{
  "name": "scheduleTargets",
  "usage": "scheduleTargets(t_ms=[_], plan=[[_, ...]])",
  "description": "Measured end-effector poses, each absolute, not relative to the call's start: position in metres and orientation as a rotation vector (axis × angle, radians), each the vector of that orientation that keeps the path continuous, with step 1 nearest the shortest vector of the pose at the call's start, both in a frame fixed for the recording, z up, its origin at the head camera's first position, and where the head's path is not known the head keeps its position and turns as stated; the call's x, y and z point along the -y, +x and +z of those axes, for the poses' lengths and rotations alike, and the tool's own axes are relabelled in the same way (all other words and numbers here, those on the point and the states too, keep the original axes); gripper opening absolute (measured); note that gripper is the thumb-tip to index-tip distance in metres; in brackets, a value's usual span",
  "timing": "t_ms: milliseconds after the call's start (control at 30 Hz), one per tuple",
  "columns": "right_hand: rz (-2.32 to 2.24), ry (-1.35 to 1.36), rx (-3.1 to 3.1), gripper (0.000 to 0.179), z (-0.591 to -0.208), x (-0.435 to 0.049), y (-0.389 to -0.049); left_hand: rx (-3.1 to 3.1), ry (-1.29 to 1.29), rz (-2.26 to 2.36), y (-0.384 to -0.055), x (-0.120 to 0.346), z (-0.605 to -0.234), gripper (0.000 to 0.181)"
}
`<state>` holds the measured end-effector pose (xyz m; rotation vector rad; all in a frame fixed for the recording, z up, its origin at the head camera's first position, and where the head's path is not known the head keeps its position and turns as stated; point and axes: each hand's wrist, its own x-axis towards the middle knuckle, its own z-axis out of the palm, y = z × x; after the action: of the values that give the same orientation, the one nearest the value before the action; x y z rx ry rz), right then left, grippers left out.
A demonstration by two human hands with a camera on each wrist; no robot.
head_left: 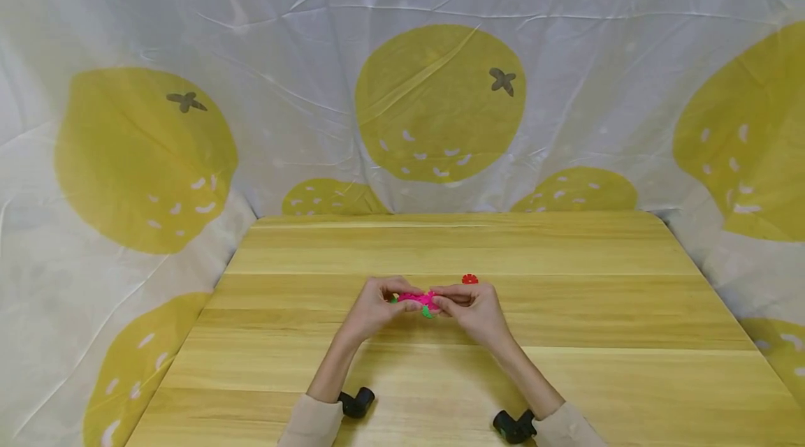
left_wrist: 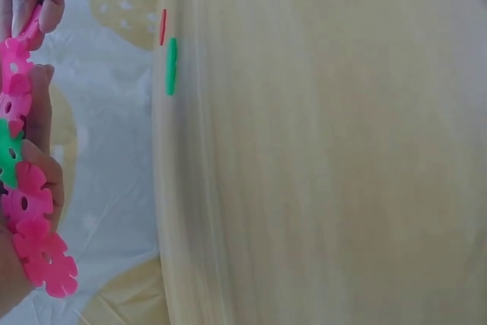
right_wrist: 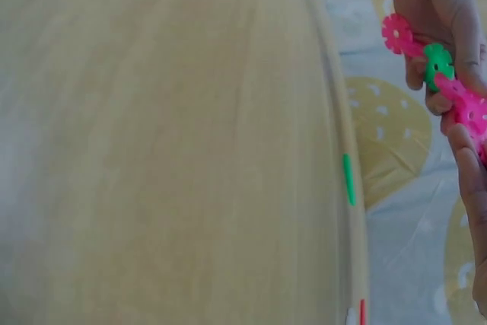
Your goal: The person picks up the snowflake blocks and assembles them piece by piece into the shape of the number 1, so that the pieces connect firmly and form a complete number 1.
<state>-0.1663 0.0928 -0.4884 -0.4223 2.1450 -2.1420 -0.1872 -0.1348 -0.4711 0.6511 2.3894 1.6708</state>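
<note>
A chain of interlocking snowflake discs, pink with one green disc among them, is held up between both hands above the table. My left hand grips the left part of the chain, its thumb and fingers around the discs. At the right end, my right hand pinches a pink disc between thumb and fingers. In the left wrist view a pink disc sticks out at the chain's near end. A loose green disc lies flat on the table beneath the hands.
A loose red disc lies on the wooden table just beyond the right hand. Black devices are strapped at both wrists. A white cloth with yellow fruit prints hangs behind and beside the table.
</note>
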Motion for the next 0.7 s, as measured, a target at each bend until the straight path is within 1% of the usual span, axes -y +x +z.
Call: scheduleTargets(t_ms=[167,467,700], plan=[[-2.162,-0.415,-2.121,0.021,-0.4894,-0.0923,-0.1669,-2.406,0.661,1.634,-0.1880,0.1350,-0.4705,0.015],[-2.066,-0.541,-2.123,0.024,-0.4919,-0.0974,-0.1705,-2.438,0.699,1.482,-0.1900,0.1395,-0.4660,0.018],[-2.082,-0.430,-2.066,0.028,-0.4946,-0.0998,-0.1738,-2.556,0.761,1.313,-0.1872,0.1332,-0.4636,0.024]])
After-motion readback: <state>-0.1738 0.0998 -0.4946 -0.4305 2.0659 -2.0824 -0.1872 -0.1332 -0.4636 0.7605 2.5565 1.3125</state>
